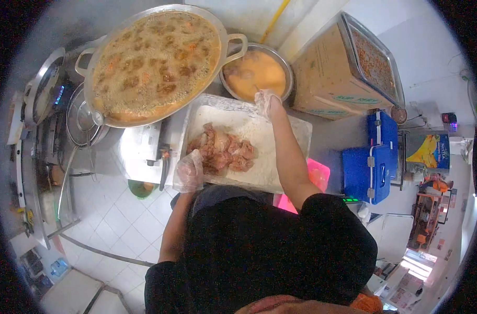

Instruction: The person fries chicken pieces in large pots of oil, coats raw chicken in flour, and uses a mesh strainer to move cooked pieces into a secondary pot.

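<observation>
My left hand (189, 172), in a clear plastic glove, rests at the left rim of a white rectangular tray (272, 151) of pale flour, beside a heap of raw meat pieces (224, 149). Whether it holds anything cannot be made out. My right hand (266, 103), gloved the same way, is at the near rim of a metal bowl of orange-yellow liquid (262, 76), its fingers partly hidden; pieces lie in the liquid. Beyond the tray at the upper left, a large two-handled metal wok (156, 64) holds bubbling oil with browned pieces frying in it.
A round wire strainer (83, 117) with a long handle lies left of the wok. At the right stand a cardboard box (324, 74), a metal tray of brown crumbly bits (374, 62) and blue lidded cases (366, 172). A pink container (319, 172) shows under my right arm.
</observation>
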`<state>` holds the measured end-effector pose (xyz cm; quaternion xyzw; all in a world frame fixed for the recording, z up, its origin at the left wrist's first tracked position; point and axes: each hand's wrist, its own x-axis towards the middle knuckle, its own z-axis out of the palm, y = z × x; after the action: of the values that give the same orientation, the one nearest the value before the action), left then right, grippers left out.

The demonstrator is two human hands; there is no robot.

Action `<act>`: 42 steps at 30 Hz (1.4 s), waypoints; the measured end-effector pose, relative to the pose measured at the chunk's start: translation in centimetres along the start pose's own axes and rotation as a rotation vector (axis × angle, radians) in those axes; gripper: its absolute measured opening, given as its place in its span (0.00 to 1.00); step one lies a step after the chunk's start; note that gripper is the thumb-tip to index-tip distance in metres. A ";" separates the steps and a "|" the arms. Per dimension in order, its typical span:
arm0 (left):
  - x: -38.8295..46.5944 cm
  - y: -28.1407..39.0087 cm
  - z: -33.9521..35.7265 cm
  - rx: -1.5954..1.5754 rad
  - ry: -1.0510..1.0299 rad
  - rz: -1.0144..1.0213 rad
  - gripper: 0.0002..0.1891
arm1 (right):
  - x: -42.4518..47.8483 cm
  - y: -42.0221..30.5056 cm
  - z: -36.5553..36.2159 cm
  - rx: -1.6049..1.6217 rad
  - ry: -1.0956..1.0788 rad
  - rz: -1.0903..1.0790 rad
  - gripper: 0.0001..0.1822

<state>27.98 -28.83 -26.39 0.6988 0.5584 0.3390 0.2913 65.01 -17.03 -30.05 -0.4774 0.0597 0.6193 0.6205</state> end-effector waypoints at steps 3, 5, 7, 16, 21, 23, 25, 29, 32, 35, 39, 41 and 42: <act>-0.3 -0.8 0.4 0.045 0.018 0.014 0.22 | -1.7 -0.3 -0.1 -0.083 -0.063 0.037 0.10; -0.2 -1.1 0.3 0.062 -0.013 0.019 0.22 | -2.6 0.2 0.4 -0.165 0.002 -0.027 0.11; 0.1 -0.2 0.1 0.065 -0.032 0.028 0.22 | -2.6 0.4 0.0 -0.210 0.027 -0.073 0.11; 0.0 0.8 0.2 -0.037 0.001 0.006 0.22 | -3.9 0.8 -0.7 -0.400 0.040 0.036 0.19; 0.0 1.1 -0.3 0.103 -0.050 -0.029 0.24 | -8.1 1.0 -1.0 -0.395 0.090 -0.005 0.19; -0.1 0.9 -0.1 0.116 -0.012 -0.005 0.24 | -9.9 0.9 -1.1 -0.393 0.102 -0.073 0.17; -0.2 0.4 0.3 0.102 0.006 0.003 0.25 | -11.0 0.9 -1.7 -0.372 0.101 -0.127 0.15; -0.2 1.1 -0.2 0.100 -0.033 -0.030 0.24 | -12.8 0.3 -1.1 -0.340 0.195 -0.179 0.15; -0.3 1.3 -0.4 0.033 -0.020 -0.058 0.23 | -14.7 -1.6 0.7 -0.421 0.225 -0.149 0.16; -0.2 2.5 -0.9 0.020 -0.003 0.016 0.23 | -15.3 -5.7 1.2 -0.470 0.131 -0.086 0.18; -0.4 0.0 0.2 0.094 0.011 0.102 0.22 | -20.7 -8.6 6.6 -0.447 0.141 -0.174 0.18; -0.4 0.3 0.2 0.085 0.004 0.096 0.22 | -22.4 -9.8 7.6 -0.445 0.106 -0.193 0.18; -0.3 0.5 0.1 0.082 0.004 0.094 0.22 | -22.8 -10.2 7.7 -0.444 0.084 -0.204 0.18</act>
<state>28.29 -29.24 -26.06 0.7350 0.5390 0.3304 0.2451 64.30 -25.84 -5.49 -0.6311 -0.1006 0.5309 0.5565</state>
